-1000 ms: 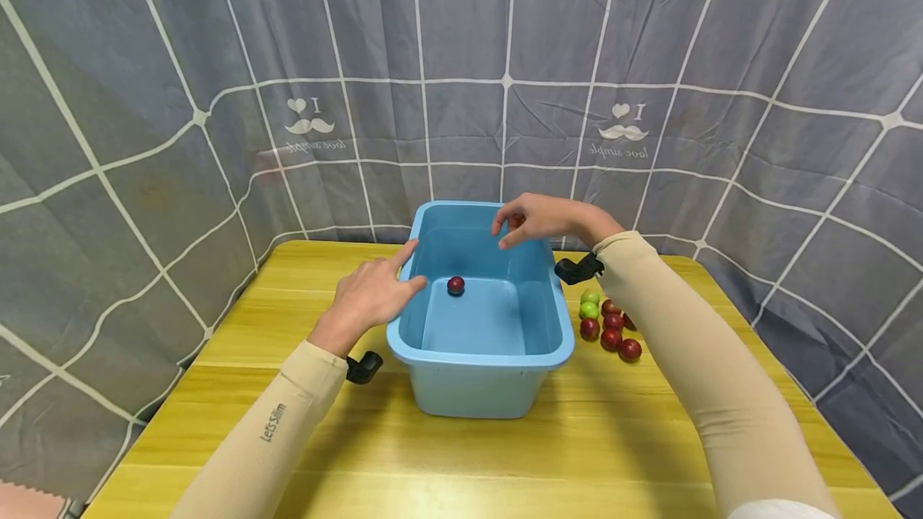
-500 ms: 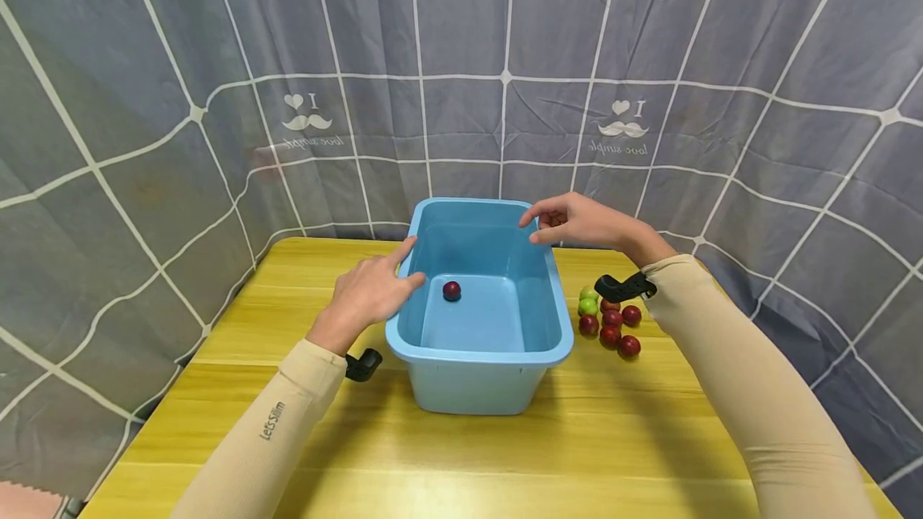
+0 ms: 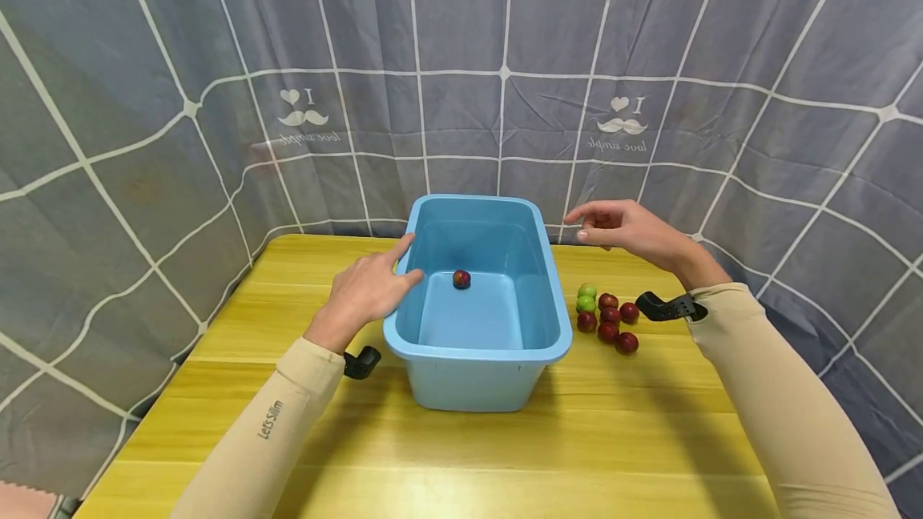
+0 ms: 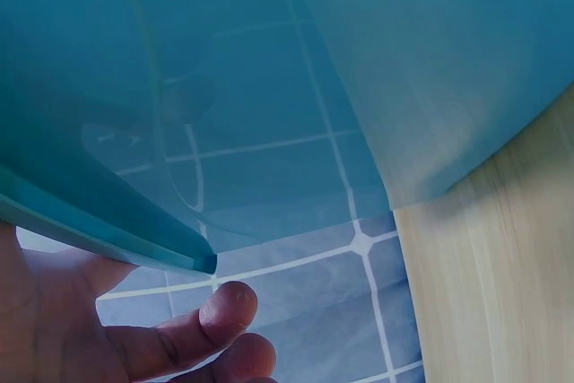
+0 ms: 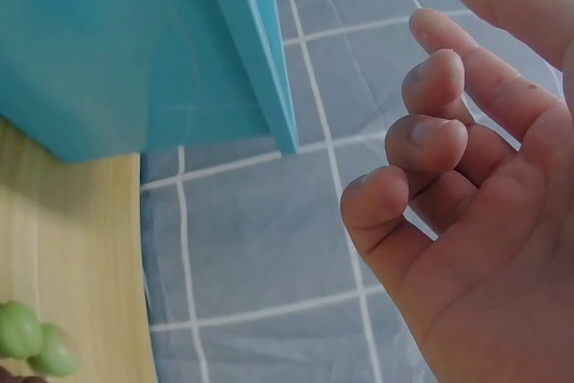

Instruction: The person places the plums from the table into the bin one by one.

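A light blue plastic basin [image 3: 476,379] stands mid-table, with one dark red plum-like fruit [image 3: 461,279] on its floor. My left hand [image 3: 368,287] rests on the basin's left rim, thumb and index finger extended over it. In the left wrist view the other fingers [image 4: 229,311] lie outside the wall, loosely bent and apart from it. My right hand [image 3: 630,231] is in the air right of the basin, fingers loosely bent and holding nothing. Below it on the table lie several dark red fruits [image 3: 609,332] and two small green round fruits [image 3: 586,304].
The yellow wood-grain table [image 3: 346,447] extends around the basin. A grey curtain with white grid lines [image 3: 461,118] hangs close behind the table and along both sides. Black wrist cameras [image 3: 659,307] sit on both wrists.
My right hand has moved right, from over the basin to outside its right rim. The fruit in the basin has rolled slightly about. My left hand has stayed at the rim.
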`<move>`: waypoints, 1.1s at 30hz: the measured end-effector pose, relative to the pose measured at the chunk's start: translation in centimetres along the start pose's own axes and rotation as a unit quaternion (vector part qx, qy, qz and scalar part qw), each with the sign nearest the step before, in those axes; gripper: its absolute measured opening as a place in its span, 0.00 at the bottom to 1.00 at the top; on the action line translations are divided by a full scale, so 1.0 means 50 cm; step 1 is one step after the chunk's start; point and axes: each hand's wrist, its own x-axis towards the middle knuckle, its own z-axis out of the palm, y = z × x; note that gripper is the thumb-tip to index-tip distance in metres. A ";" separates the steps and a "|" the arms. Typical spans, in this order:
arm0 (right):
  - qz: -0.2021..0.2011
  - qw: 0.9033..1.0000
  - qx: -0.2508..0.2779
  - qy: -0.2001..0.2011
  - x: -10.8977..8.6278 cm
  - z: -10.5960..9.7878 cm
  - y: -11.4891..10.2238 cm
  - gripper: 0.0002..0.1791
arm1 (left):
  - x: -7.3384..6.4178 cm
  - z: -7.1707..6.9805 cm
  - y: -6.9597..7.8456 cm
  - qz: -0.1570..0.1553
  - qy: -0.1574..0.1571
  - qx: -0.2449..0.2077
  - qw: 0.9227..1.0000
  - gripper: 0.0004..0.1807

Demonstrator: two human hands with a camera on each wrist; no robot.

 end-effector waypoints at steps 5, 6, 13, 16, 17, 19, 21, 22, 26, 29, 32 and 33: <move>0.012 0.999 0.026 0.022 -0.027 -0.015 0.021 0.19 | -0.001 -0.001 0.001 -0.001 0.001 0.000 1.000 0.39; 0.016 0.999 0.031 0.026 -0.032 -0.017 0.025 0.19 | -0.001 -0.001 0.001 -0.001 0.000 -0.001 1.000 0.39; 0.039 0.997 0.045 0.046 -0.059 -0.022 0.064 0.21 | -0.002 -0.001 0.000 0.000 0.001 -0.002 1.000 0.39; 0.044 0.996 0.061 0.049 -0.068 -0.022 0.084 0.21 | -0.003 -0.001 0.000 0.001 0.000 -0.003 1.000 0.39; 0.044 0.996 0.067 0.050 -0.071 -0.023 0.091 0.21 | -0.004 -0.001 0.000 0.001 0.000 -0.003 1.000 0.39; 0.048 0.994 0.085 0.053 -0.076 -0.024 0.104 0.19 | -0.004 -0.001 0.000 0.002 0.001 -0.004 1.000 0.40; 0.047 0.992 0.101 0.056 -0.081 -0.025 0.118 0.18 | -0.004 -0.001 0.000 0.002 0.002 -0.006 1.000 0.40; 0.045 0.991 0.111 0.057 -0.084 -0.025 0.124 0.18 | -0.004 -0.001 0.000 0.003 0.002 -0.007 1.000 0.39; 0.031 0.986 0.154 0.057 -0.094 -0.023 0.147 0.16 | -0.004 -0.001 0.000 0.002 0.003 -0.007 1.000 0.39; 0.014 0.980 0.192 0.058 -0.102 -0.020 0.166 0.15 | -0.004 -0.001 -0.001 0.000 0.003 -0.005 1.000 0.39; -0.003 0.972 0.225 0.062 -0.110 -0.018 0.186 0.15 | -0.004 0.000 -0.001 -0.001 0.003 -0.004 1.000 0.39; -0.005 0.969 0.238 0.064 -0.113 -0.018 0.192 0.15 | -0.004 0.000 -0.001 0.000 0.003 -0.005 1.000 0.39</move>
